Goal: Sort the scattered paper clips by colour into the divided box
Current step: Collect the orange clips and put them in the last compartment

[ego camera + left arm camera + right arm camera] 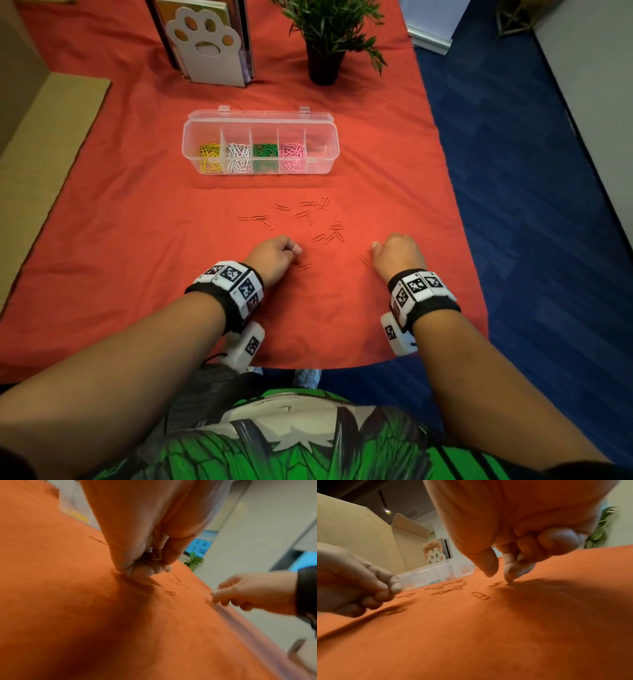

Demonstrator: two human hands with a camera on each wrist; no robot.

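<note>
Near the front edge of the orange cloth [137,205], both hands rest knuckles-up with fingers curled. The left hand [274,255] pinches something small at its fingertips; what it is I cannot tell. The right hand [397,255] has thumb and forefinger parted, the fingertip [510,579] touching the cloth and grasping nothing. Orange paper clips [308,219] lie scattered just beyond and between the hands. Farther back stands the clear divided box [325,164], holding yellow, white, green and pink clips.
</note>
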